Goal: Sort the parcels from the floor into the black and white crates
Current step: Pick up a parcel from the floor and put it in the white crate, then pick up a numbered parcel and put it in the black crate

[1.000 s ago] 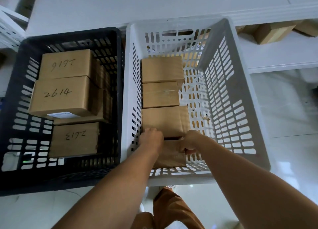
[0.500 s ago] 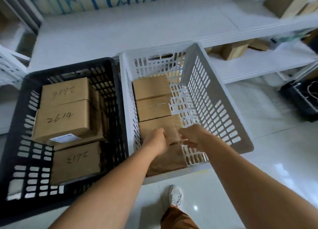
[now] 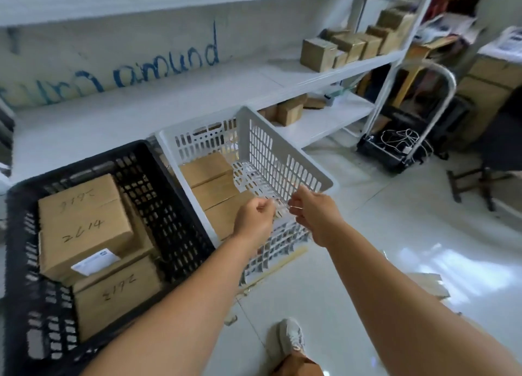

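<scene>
Shelving unit: a white shelving unit (image 3: 324, 73) runs along the back wall, with blue handwriting (image 3: 118, 76) on the wall panel behind its left part.
Floor: glossy pale tiled floor (image 3: 381, 234) carries both crates, which stand side by side in front of the shelving.
Black crate: the black crate (image 3: 175, 206) stands on the left, its right wall just beside the white crate's left wall.
White crate: the white crate (image 3: 282, 161) stands on the right, its far wall near the lowest shelf edge.
Parcels in black crate: brown cardboard parcels (image 3: 82, 223) lie along the crate's left side; handwritten numbers show, one reading 2614, and a white label (image 3: 94, 262) sits at the near edge of that box.
Parcels in white crate: a row of plain brown parcels (image 3: 209, 178) runs along its left wall from the far end toward the near end.
Shelf boxes: a cluster of cardboard boxes (image 3: 353, 45) sits at the right end of the upper shelf; a few more (image 3: 291, 111) on the lower shelf behind the white crate.
Trolley: a dark hand trolley (image 3: 395, 149) with tangled cables stands right of the shelving.
Left hand: the left hand (image 3: 254, 220) hangs over the white crate's near end, fingers curled in, grasping nothing.
Right hand: the right hand (image 3: 313, 209) is close beside it, over the crate's near right corner, fingers loosely curled, also grasping nothing.
Shoe: a pale sneaker (image 3: 291, 339) stands on the floor before the crates.
</scene>
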Demonstrator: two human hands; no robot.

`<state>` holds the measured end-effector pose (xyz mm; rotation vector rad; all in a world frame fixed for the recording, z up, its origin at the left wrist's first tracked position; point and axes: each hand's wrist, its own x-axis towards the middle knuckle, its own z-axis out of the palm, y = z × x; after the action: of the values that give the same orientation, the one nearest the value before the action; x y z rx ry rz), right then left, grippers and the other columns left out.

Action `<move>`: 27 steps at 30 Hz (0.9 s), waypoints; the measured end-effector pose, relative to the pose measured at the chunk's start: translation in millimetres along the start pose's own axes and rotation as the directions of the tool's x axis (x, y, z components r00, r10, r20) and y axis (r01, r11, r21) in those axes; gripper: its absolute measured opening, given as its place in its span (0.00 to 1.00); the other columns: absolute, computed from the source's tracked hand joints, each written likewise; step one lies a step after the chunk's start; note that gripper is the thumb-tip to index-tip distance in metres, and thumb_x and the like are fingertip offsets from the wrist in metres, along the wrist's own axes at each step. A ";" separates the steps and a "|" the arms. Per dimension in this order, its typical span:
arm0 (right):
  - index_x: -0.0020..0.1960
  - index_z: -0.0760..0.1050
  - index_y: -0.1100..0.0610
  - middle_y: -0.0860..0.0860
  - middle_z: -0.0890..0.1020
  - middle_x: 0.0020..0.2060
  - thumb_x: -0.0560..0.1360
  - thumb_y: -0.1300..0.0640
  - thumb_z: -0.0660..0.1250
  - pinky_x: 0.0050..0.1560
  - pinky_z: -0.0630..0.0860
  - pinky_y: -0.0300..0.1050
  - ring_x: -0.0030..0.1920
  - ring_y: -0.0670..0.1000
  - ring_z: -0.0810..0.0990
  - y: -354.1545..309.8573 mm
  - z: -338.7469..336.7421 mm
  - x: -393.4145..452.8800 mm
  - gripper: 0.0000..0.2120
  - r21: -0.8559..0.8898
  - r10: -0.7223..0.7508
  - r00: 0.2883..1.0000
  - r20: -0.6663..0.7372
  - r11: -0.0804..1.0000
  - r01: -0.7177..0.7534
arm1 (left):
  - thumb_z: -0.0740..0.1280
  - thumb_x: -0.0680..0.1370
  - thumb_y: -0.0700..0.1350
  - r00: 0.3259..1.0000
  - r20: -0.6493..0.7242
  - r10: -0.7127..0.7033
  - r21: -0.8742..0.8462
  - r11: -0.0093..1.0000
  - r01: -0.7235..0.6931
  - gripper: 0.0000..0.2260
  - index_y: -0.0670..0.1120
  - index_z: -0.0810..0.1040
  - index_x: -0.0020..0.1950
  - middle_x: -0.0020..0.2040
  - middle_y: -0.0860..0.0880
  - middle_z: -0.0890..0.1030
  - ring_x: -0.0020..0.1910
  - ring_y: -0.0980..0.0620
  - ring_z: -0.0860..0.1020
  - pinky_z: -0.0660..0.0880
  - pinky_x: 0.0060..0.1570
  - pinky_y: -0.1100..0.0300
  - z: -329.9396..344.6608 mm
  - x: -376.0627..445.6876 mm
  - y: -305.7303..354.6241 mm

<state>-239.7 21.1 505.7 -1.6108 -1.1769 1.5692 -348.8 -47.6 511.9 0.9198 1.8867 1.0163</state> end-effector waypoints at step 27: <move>0.45 0.76 0.53 0.51 0.82 0.47 0.80 0.48 0.54 0.50 0.73 0.47 0.49 0.53 0.80 226.4 -371.4 -204.0 0.15 0.607 0.456 0.698 -0.552 0.793 -0.038 | 0.55 0.83 0.50 0.689 0.718 -0.100 0.212 0.974 -0.080 0.15 0.42 0.75 0.56 0.43 0.48 0.79 0.40 0.53 0.77 0.75 0.50 0.55 364.8 -238.3 -1.9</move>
<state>184.0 -197.2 445.1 -1.7341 -0.0573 1.1231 72.1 -138.9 446.0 1.2206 1.3146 0.3122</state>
